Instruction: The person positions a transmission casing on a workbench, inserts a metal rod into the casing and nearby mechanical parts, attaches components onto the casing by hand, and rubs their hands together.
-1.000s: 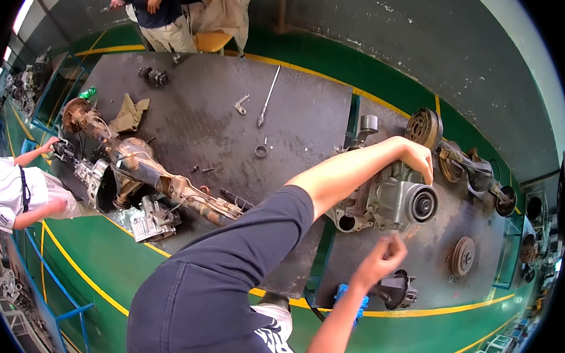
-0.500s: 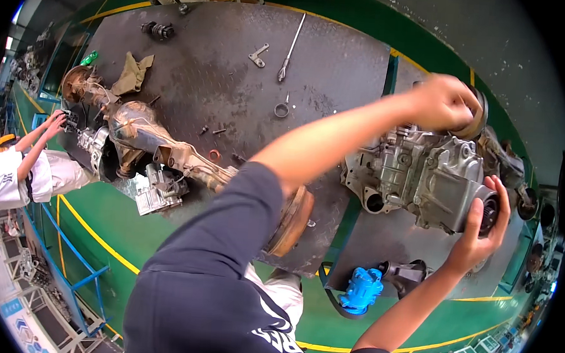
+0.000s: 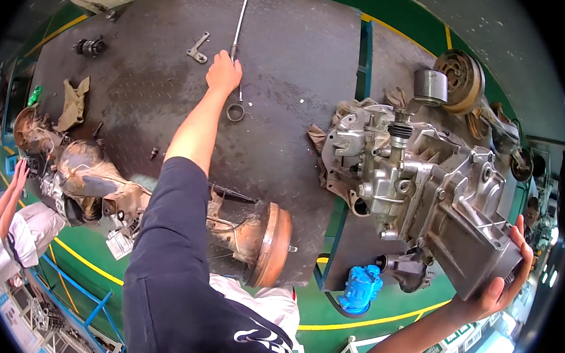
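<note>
My left arm stretches far forward over the metal table. My left hand point(image 3: 224, 74) is closed around a long thin metal wrench point(image 3: 241, 20), near its thicker head end. Just below that hand lies a metal ring point(image 3: 235, 112) with a thin stem. At the right, a large grey gearbox point(image 3: 418, 175) lies on the bench. My right hand point(image 3: 494, 294) is wrapped round its near right end, fingers over the edge and thumb underneath. A flat metal lever point(image 3: 199, 47) lies left of the wrench.
A rusty axle point(image 3: 92, 168) with a drum point(image 3: 272, 244) runs along the table's near side. Beyond the gearbox stand a metal cylinder point(image 3: 430, 87) and a round drum point(image 3: 460, 80). A blue part point(image 3: 361, 289) sits at the bench's near edge. A co-worker point(image 3: 14, 225) stands at left.
My left hand has left the gearbox's far side and swung left to the wrench. My right hand stays on the gearbox's end. The view has shifted, and the gearbox shows at a different angle.
</note>
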The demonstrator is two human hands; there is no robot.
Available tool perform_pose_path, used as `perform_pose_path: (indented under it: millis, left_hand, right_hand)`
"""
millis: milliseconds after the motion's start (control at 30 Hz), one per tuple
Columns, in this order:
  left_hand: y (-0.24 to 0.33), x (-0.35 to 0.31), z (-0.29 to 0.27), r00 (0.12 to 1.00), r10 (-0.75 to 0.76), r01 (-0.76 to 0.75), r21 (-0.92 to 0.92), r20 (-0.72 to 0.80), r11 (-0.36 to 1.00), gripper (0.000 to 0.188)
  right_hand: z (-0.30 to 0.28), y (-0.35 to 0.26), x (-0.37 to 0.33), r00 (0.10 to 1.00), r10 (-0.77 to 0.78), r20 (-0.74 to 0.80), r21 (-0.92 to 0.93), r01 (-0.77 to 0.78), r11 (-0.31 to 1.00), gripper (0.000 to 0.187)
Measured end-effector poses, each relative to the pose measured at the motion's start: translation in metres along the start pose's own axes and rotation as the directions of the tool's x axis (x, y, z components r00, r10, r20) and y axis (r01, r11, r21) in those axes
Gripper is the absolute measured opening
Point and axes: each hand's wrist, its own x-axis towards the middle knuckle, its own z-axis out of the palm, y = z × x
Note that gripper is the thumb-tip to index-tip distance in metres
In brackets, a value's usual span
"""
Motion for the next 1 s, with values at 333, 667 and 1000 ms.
perform_pose_path:
  millis: [333,667,1000]
  left_hand:
    - [0.009,-0.149,-0.143,0.996,0.091,-0.073,-0.623,-0.003,0.779,0.035]
    - [0.085,-0.537,-0.327,0.976,0.180,-0.214,-0.727,-0.125,0.652,0.024]
    - [0.155,-0.709,-0.313,0.938,0.347,-0.280,-0.620,-0.013,0.733,0.027]
  right_hand:
    - [0.015,-0.042,0.017,0.998,0.023,-0.061,-0.039,-0.025,0.999,0.053]
    - [-0.038,-0.064,-0.015,0.983,-0.144,-0.113,-0.068,0.137,0.988,0.061]
    - [-0.032,-0.114,-0.215,0.743,0.198,0.639,0.769,-0.626,-0.128,0.042]
